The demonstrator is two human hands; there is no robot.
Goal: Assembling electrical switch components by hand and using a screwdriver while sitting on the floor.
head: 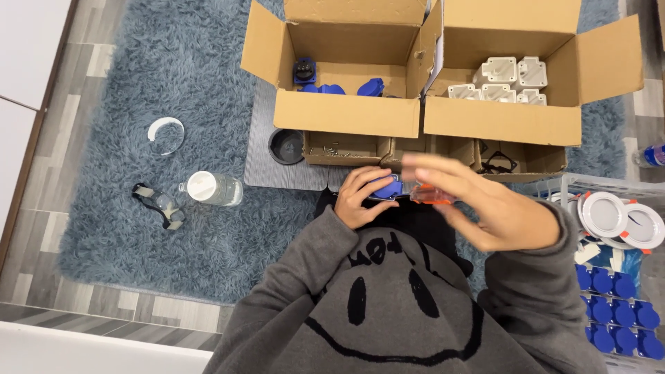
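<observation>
Grey sweatshirt (pixel 388 312) with black printed face, nearest the lens, filling the lower frame. Left hand (pixel 361 196) closed around a blue plastic part (pixel 385 187), fingers wrapped over its left end: grip clamped on the part. Right hand (pixel 488 208) blurred, fingers curled over an orange-handled tool (pixel 433 194) whose tip meets the blue part; grip closed on the tool.

Directly beyond the grip: low cardboard tray (pixel 346 147) with small hardware, just ahead of the knuckles. Further beyond: two open brown cartons, flaps raised. Left carton (pixel 346 111) holding blue parts; right carton (pixel 502 118) holding white moulded housings (pixel 504 82). Cartons touching along one shared wall.

Left of the grip: open shaggy blue-grey rug (pixel 138 228), bearing a clear bottle with white cap (pixel 211 188), a strap (pixel 158 206) and a white ring (pixel 166 134), all well apart from the hands. Black round cup (pixel 286 146) near the tray corner.

Right of the grip: white round fittings (pixel 620 218); below them, rows of blue caps (pixel 616 312), close to the right sleeve.
</observation>
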